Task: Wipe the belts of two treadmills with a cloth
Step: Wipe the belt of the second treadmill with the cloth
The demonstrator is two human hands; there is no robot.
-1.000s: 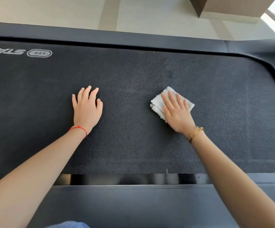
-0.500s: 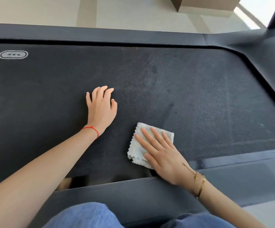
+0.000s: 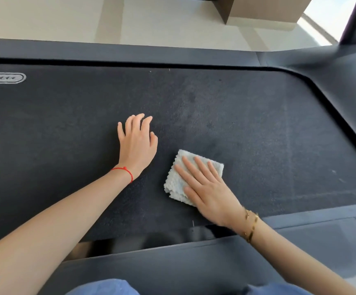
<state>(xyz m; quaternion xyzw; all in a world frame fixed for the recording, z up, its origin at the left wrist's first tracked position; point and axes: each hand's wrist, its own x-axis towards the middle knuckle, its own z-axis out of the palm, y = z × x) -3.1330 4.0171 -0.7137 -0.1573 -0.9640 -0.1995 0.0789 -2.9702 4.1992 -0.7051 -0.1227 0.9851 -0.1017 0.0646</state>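
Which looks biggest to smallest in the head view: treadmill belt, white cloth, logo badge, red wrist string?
1. treadmill belt, fills most of the frame
2. white cloth, partly covered by the right hand
3. logo badge, farther from the camera, so its lead over the string is unsure
4. red wrist string

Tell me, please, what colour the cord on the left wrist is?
Red: a thin red cord circles the left wrist, seen clearly in the head view.

Bright daylight from upper right, blurred edges
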